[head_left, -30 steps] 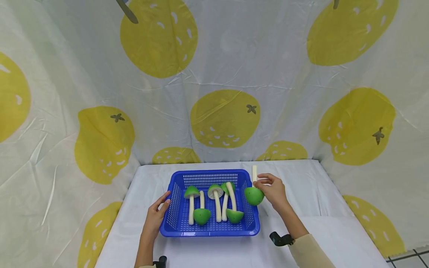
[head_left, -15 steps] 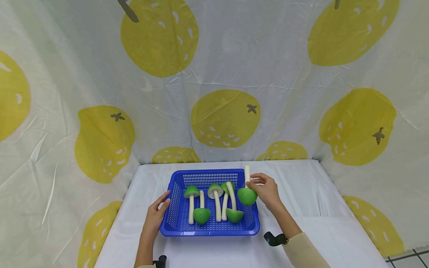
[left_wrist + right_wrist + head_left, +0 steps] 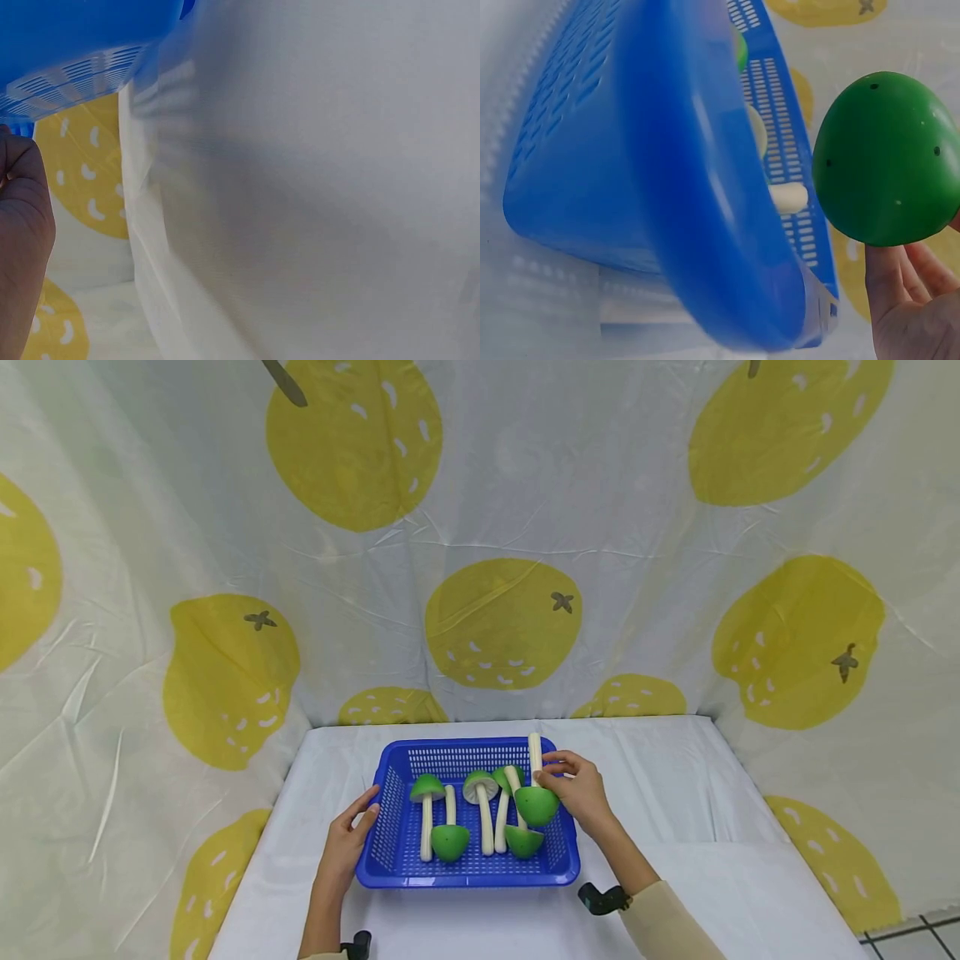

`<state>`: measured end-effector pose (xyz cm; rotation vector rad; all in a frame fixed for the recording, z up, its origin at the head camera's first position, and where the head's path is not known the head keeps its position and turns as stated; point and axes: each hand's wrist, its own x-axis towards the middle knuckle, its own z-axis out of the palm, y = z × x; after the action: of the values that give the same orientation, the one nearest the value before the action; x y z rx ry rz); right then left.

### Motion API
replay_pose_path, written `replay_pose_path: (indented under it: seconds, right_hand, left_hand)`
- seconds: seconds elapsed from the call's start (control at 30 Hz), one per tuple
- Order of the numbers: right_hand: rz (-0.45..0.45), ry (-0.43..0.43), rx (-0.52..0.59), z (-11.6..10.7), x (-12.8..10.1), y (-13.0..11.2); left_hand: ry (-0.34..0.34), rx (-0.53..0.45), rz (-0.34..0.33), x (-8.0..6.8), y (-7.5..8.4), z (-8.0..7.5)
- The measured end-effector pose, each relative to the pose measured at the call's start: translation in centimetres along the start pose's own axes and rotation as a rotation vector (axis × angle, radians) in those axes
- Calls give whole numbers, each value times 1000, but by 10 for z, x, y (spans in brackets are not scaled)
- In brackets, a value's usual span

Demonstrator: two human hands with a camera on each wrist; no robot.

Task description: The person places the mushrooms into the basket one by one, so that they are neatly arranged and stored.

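My right hand (image 3: 582,792) pinches the pale stem of a toy mushroom (image 3: 537,806), cap down, above the right side of a blue plastic basket (image 3: 465,882). In the right wrist view, its dark-speckled green cap (image 3: 889,161) hides part of my fingers. My left hand (image 3: 347,837) touches the basket's left rim with fairly straight fingers. Inside lie several similar mushrooms, among them one with its cap at the far end (image 3: 427,789) and one with its cap toward me (image 3: 450,842). The held mushroom overlaps another mushroom (image 3: 523,841) in the head view.
A white cloth (image 3: 637,739) covers the table under the basket. Behind and at both sides hangs a pale curtain (image 3: 637,610) printed with yellow fruit. Tiled floor (image 3: 918,939) shows at the lower right.
My right hand has moved left with the mushroom, from beside the basket's right rim to over its inside. The left hand and the basket have stayed in place.
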<state>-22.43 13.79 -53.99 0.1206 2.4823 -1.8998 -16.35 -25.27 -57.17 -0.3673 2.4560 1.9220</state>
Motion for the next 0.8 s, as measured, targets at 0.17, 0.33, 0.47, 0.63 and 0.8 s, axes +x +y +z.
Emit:
replay_pose_path:
  seconds: [0.17, 0.33, 0.47, 0.63, 0.8]
  right_hand:
    - [-4, -3, -11, 6, 0, 1]
    - [-3, -7, -17, 11, 0, 0]
    - [9, -13, -7, 15, 0, 0]
    - [24, -19, -1, 22, 0, 1]
    - [31, -32, 2, 29, 0, 3]
  left_hand:
    - [1, -2, -4, 1, 0, 0]
    - [7, -11, -9, 11, -17, 0]
    - [10, -14, 1, 15, -25, -1]
    - [12, 1, 13, 15, -27, -1]
    - [13, 3, 6, 14, -27, -1]
